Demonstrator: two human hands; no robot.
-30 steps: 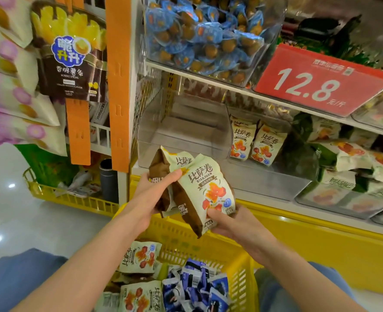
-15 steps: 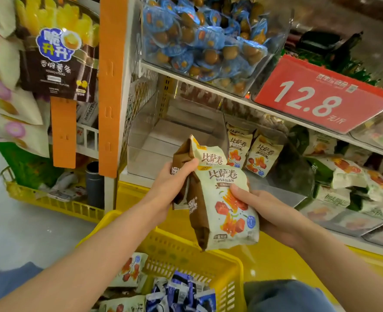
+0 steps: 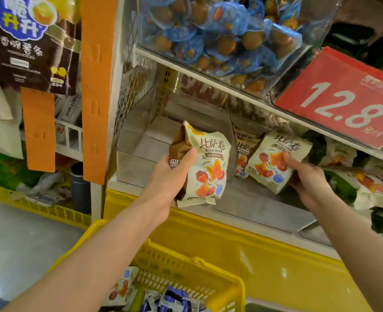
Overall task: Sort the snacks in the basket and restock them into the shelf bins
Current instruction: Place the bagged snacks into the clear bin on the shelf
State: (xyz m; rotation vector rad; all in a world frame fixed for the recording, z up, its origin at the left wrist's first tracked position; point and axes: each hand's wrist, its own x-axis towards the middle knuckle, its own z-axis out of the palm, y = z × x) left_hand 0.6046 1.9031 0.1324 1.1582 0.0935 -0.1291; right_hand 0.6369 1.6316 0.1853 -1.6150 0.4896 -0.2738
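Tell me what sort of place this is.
Probably a shop's snack aisle: a red price sign reading 12.8 on the shelf edge, clear plastic shelf bins of wrapped snacks, and a yellow plastic mesh basket below.

shop | price sign (image 3: 343,104) | snack shelf bins (image 3: 231,41)

The left hand (image 3: 174,174) grips a cream-and-brown snack packet (image 3: 206,167) upright before a clear shelf bin (image 3: 141,140). The right hand (image 3: 307,179) holds a matching packet (image 3: 273,163) tilted, just beside shelved packets (image 3: 242,152) of the same kind. A yellow basket (image 3: 186,273) sits below, and a red price sign (image 3: 343,104) reads 12.8.
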